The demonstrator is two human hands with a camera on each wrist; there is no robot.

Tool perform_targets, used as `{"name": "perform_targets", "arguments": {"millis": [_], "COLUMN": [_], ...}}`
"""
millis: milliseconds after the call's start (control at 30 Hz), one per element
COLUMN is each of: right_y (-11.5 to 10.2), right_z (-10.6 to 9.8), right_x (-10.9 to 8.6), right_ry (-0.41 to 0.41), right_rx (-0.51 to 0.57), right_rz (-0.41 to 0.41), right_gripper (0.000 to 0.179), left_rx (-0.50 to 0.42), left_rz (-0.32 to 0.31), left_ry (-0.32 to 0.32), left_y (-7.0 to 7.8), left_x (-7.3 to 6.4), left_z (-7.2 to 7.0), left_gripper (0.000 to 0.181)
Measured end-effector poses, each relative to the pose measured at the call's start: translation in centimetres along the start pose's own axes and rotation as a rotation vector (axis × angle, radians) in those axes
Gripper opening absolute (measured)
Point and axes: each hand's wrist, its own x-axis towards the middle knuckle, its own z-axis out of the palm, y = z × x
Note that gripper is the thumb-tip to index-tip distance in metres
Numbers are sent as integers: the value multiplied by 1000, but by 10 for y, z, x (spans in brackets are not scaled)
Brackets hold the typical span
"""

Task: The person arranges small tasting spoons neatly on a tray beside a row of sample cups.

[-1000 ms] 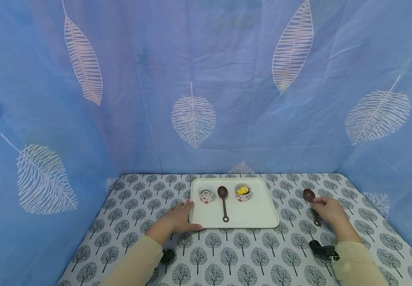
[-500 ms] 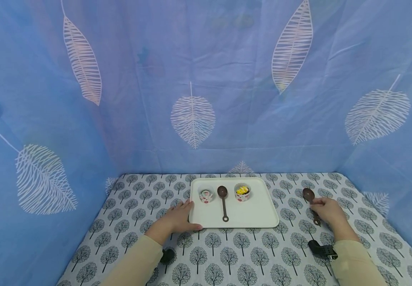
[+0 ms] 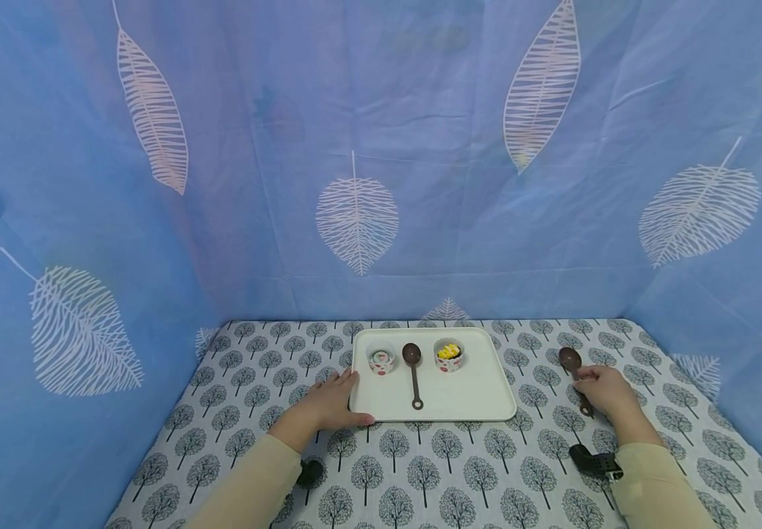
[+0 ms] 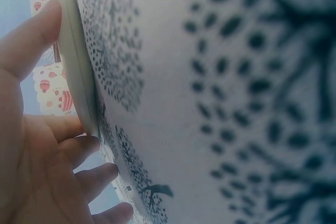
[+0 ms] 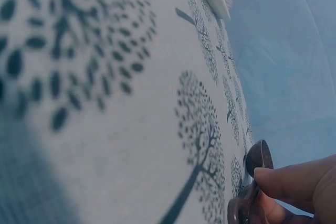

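At the right of the table, my right hand (image 3: pixel 605 391) pinches the handle of a brown spoon (image 3: pixel 570 358) between thumb and fingers. Its bowl points away from me, and the right wrist view shows the spoon bowl (image 5: pixel 259 156) just past the thumb tip. My left hand (image 3: pixel 329 404) touches the front left corner of a white tray (image 3: pixel 466 405); in the left wrist view its thumb (image 4: pixel 42 30) lies against the rim, with the fingers extended beside the corner. On that tray lies another brown spoon (image 3: pixel 414 378), between two small patterned cups.
The left paper cup (image 3: pixel 381 367) has a pale round item inside; the right paper cup (image 3: pixel 448 365) holds yellow pieces. Tree-print cloth (image 3: pixel 420 470) covers the table. Blue curtains (image 3: pixel 420 242) with white leaf prints enclose its back and sides.
The right hand has shifted very slightly with the spoon still pinched in it. The left hand, tray and cups have stayed where they were.
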Motion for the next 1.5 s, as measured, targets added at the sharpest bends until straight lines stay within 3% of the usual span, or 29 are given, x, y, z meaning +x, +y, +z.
{"name": "perform_targets", "arguments": {"millis": [467, 1000, 1500], "right_y": [-5, -7, -7], "right_z": [0, -1, 0], "right_x": [-2, -6, -11], "right_ry": [-15, -69, -50], "right_rx": [-22, 57, 146], "right_rz": [-2, -8, 14], "right_gripper": [42, 38, 39], "left_rx": [9, -8, -14], "left_rz": [5, 1, -3], "left_ry": [4, 3, 9], "left_y": [-1, -2, -1], "left_x": [1, 1, 0], "left_z": [0, 2, 1], "left_gripper": [99, 100, 99]}}
